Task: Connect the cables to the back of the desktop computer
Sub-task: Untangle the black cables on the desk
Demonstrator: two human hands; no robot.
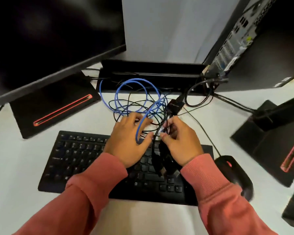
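A tangle of thin black cables [134,106] and a coiled blue network cable [136,89] lies on the white desk behind the keyboard. My left hand [127,141] is in the tangle, with the blue cable looping over its fingers and passing under the thumb. My right hand [180,141] grips a bundle of black cables; their plugs [166,163] hang down over the keyboard. The desktop computer [244,39] stands at the back right with its rear port panel facing me, and some cables run from its lower ports.
A black keyboard [85,158] lies under both hands. A black mouse [234,175] sits to its right. A monitor [49,39] on a red-trimmed stand fills the left; a second stand [275,146] is at the right. A black box [149,73] lies against the wall.
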